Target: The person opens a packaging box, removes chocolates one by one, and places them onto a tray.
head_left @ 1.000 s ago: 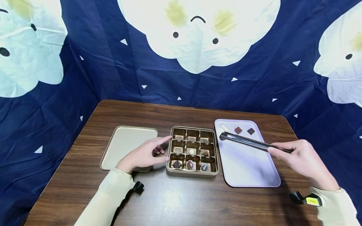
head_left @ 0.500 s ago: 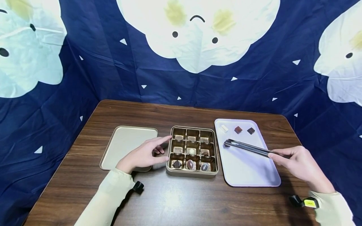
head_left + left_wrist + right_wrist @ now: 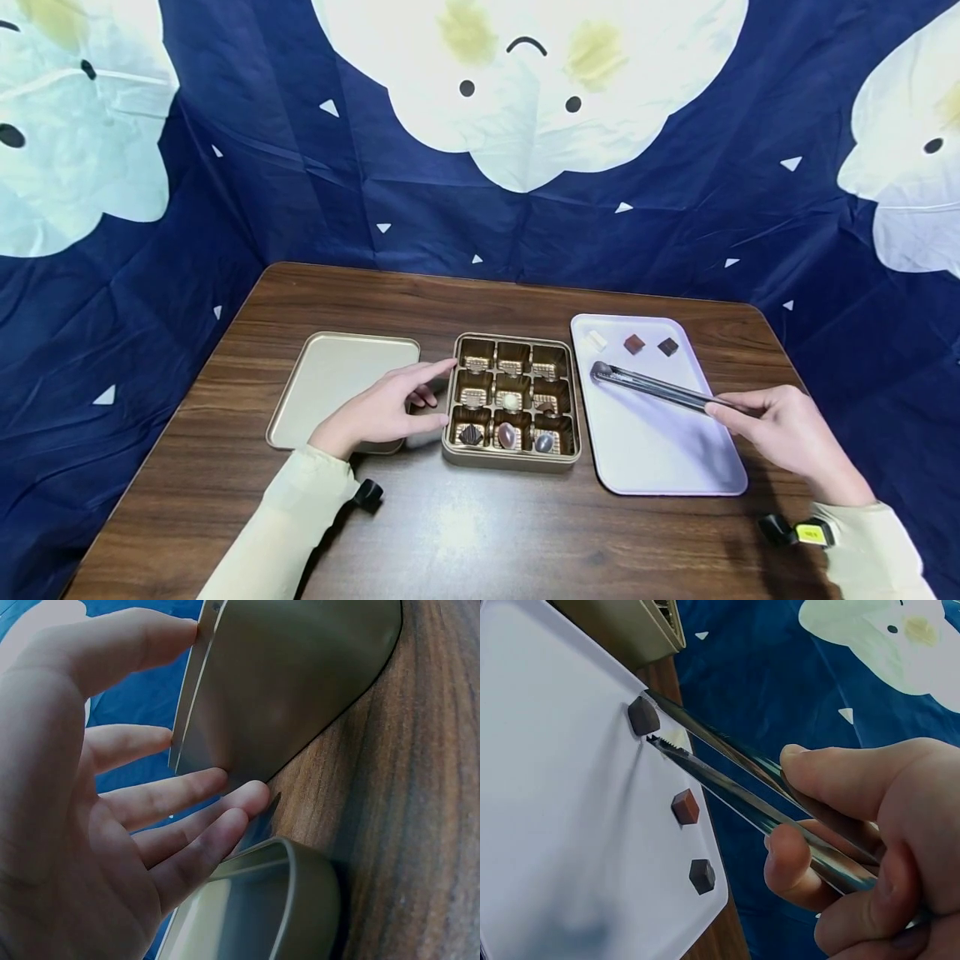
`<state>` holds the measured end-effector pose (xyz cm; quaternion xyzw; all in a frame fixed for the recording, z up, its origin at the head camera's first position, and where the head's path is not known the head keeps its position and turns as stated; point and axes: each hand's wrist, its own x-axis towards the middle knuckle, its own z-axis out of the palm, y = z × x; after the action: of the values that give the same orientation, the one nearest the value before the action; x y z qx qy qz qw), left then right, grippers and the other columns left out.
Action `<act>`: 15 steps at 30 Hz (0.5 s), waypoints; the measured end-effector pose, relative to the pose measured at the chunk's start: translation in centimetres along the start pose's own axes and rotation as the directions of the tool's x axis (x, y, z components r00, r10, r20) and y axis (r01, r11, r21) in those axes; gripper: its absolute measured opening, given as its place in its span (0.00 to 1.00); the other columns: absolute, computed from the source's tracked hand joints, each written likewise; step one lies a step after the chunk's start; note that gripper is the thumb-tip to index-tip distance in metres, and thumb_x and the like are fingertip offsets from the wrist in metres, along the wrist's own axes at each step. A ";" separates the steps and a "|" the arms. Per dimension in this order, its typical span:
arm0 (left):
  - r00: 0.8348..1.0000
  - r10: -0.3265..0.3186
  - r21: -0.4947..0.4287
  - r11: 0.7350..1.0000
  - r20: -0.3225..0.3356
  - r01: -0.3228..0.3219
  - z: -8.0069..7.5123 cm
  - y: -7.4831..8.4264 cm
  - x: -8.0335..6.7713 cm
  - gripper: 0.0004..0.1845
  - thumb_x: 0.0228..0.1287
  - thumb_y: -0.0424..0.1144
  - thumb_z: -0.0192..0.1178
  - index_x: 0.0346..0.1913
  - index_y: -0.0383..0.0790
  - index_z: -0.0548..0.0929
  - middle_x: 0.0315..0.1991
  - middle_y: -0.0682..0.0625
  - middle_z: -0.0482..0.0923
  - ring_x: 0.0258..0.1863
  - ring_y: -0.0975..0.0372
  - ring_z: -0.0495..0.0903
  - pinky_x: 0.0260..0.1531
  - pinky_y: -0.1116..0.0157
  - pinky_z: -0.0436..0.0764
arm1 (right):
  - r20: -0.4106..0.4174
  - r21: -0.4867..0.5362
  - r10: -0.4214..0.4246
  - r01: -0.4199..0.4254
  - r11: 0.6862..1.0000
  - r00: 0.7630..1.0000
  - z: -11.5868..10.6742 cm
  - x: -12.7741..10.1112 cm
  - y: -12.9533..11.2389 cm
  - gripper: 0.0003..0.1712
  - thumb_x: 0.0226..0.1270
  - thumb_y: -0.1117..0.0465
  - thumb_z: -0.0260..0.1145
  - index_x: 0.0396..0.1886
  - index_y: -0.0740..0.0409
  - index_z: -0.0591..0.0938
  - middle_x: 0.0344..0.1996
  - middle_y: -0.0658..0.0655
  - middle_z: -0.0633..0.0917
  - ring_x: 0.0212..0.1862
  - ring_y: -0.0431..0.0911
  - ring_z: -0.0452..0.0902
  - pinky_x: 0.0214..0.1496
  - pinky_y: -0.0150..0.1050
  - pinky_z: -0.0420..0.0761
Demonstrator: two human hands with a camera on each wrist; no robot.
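In the head view my left hand (image 3: 386, 406) touches the left side of a gold chocolate box (image 3: 510, 462), thumb and index finger spread along its rim. Chocolates lie in its front row, among them a striped dark one (image 3: 471, 434); a white one (image 3: 512, 402) sits in the centre compartment. My right hand (image 3: 772, 425) holds metal tongs (image 3: 660, 387) over the lilac tray (image 3: 660, 458). In the right wrist view the tongs' tips stand apart, with a dark brown chocolate (image 3: 643, 716) at them. Whether they grip it I cannot tell.
Along the tray's far end lie a white chocolate (image 3: 596, 340), a reddish-brown one (image 3: 633, 344) and a dark one (image 3: 667, 346). A gold lid (image 3: 330, 392) lies left of the box, partly under my left hand. A blue cloth (image 3: 420, 242) hangs behind the wooden table (image 3: 465, 542).
The tongs and the dark brown chocolate at their tips moved toward me and slightly right, then a little back toward the far end. My left hand stays against the box.
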<state>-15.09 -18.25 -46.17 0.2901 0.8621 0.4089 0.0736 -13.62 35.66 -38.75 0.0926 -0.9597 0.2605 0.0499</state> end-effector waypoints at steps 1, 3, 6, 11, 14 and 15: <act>1.000 -0.001 0.000 1.000 0.000 0.001 0.0 0.0 0.0 0.47 0.65 0.44 0.74 0.83 0.42 0.61 0.71 0.45 0.73 0.45 0.59 0.85 0.53 0.61 0.87 | 0.006 -0.003 0.006 -0.006 1.000 1.000 0.0 0.0 0.0 0.15 0.67 0.54 0.77 0.43 0.62 0.94 0.20 0.46 0.87 0.22 0.32 0.70 0.18 0.32 0.69; 1.000 -0.002 0.002 1.000 0.000 0.002 0.0 0.0 0.0 0.47 0.65 0.44 0.74 0.83 0.42 0.61 0.71 0.44 0.74 0.45 0.59 0.85 0.53 0.61 0.87 | 0.020 -0.003 0.018 -0.018 1.000 1.000 0.0 0.0 -0.1 0.16 0.67 0.54 0.77 0.44 0.63 0.93 0.22 0.48 0.89 0.23 0.32 0.71 0.19 0.31 0.71; 1.000 -0.003 0.003 1.000 -0.004 0.003 0.1 0.0 0.0 0.47 0.65 0.44 0.74 0.83 0.42 0.61 0.70 0.44 0.74 0.45 0.60 0.85 0.53 0.61 0.86 | 0.033 -0.003 0.026 -0.026 1.000 0.999 0.0 -0.1 -0.2 0.16 0.67 0.53 0.77 0.44 0.63 0.93 0.24 0.51 0.91 0.25 0.32 0.73 0.21 0.30 0.73; 1.000 -0.006 0.001 1.000 -0.008 0.006 0.1 -0.1 0.0 0.47 0.64 0.43 0.74 0.83 0.41 0.62 0.68 0.44 0.75 0.45 0.59 0.85 0.53 0.61 0.87 | 0.042 -0.003 0.026 -0.026 1.000 0.999 -0.1 -0.2 -0.3 0.17 0.67 0.53 0.77 0.44 0.63 0.93 0.23 0.50 0.90 0.24 0.32 0.72 0.20 0.31 0.72; 1.000 -0.005 -0.006 1.000 -0.004 0.005 0.1 -0.1 0.0 0.47 0.65 0.43 0.74 0.83 0.41 0.62 0.69 0.44 0.75 0.45 0.59 0.85 0.53 0.61 0.87 | 0.021 -0.002 0.014 -0.014 1.000 1.000 -0.4 -0.3 -0.1 0.16 0.66 0.54 0.78 0.44 0.63 0.93 0.23 0.48 0.90 0.23 0.32 0.70 0.19 0.31 0.69; 1.000 -0.005 -0.005 1.000 -0.002 0.005 0.0 -0.1 0.0 0.47 0.65 0.44 0.74 0.83 0.42 0.62 0.70 0.44 0.74 0.45 0.59 0.85 0.53 0.61 0.87 | 0.012 0.002 0.009 -0.009 1.000 1.000 -0.6 -0.4 -0.1 0.15 0.66 0.55 0.78 0.44 0.62 0.94 0.22 0.47 0.89 0.22 0.32 0.69 0.18 0.32 0.68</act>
<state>-15.15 -18.26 -46.24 0.2875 0.8619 0.4110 0.0742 -13.15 35.95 -38.23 0.0899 -0.9601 0.2612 0.0429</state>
